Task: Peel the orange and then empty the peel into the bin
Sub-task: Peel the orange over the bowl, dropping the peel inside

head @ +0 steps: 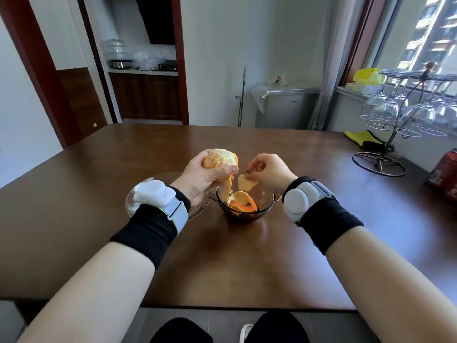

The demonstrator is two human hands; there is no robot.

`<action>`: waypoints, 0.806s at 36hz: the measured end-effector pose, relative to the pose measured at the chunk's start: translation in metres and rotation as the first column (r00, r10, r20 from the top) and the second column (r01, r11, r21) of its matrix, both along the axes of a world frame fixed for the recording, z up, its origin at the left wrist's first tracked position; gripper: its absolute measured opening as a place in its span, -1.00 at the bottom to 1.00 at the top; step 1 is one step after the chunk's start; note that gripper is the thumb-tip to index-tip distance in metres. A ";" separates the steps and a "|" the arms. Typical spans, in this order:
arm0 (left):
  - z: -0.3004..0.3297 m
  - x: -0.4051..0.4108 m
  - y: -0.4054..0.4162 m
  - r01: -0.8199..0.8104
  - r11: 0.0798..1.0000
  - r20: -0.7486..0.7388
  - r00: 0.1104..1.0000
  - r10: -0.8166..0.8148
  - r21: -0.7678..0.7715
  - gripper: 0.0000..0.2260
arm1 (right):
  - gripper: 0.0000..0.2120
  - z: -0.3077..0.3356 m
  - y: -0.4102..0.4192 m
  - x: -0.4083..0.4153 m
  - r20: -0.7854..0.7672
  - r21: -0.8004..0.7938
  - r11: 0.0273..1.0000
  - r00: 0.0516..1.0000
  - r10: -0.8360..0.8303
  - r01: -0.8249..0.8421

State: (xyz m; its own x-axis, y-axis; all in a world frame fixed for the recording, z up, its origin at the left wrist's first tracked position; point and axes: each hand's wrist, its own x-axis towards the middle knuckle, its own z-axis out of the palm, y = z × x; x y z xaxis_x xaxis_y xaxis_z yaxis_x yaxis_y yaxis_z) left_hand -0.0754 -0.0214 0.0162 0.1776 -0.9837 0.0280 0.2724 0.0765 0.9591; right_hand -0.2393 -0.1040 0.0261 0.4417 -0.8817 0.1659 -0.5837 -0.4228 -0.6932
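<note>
Orange rind hangs in a soft strip [227, 186] from the mostly bared orange [218, 158], which our left hand [205, 177] cups firmly above the tabletop [148, 154], fingers wrapped round its underside. Our right hand [268, 170] pinches a torn-off piece of peel [246, 182] between fingertips just over the glass bowl [268, 198] where earlier peelings [241, 203] lie. We judge the fruit light but squashy and juicy (squeeze gently), the peel limp and easily torn, best gripped at its free edge near the fruit.
</note>
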 end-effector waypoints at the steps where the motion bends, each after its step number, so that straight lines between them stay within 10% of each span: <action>1: -0.001 0.000 -0.001 -0.015 1.000 0.017 1.000 0.015 0.008 -0.32 | -0.83 0.000 -0.001 0.000 0.019 -0.020 1.000 1.000 -0.012 0.013; 9: -0.007 0.001 -0.010 -0.116 0.993 0.077 0.991 0.112 0.039 -0.33 | -0.82 0.007 0.002 -0.004 -0.046 0.047 0.989 0.988 0.145 -0.143; 15: -0.009 -0.002 -0.014 -0.166 0.985 0.156 0.975 0.157 0.047 -0.42 | -0.84 0.010 0.013 0.001 0.322 -0.115 0.987 0.936 0.141 -0.109; 29: -0.004 -0.009 -0.014 -0.124 0.989 0.243 0.965 0.100 0.085 -0.46 | -0.97 0.012 0.015 0.014 0.264 -0.313 0.946 0.950 0.170 -0.082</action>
State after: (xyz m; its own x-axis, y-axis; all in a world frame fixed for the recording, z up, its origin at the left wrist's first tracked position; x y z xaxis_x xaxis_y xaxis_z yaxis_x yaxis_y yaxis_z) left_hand -0.0843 -0.0357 0.0122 0.2864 -0.9580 -0.0135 0.0307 -0.0048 0.9995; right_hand -0.2257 -0.0890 0.0382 0.4415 -0.7135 0.5441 -0.3096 -0.6903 -0.6540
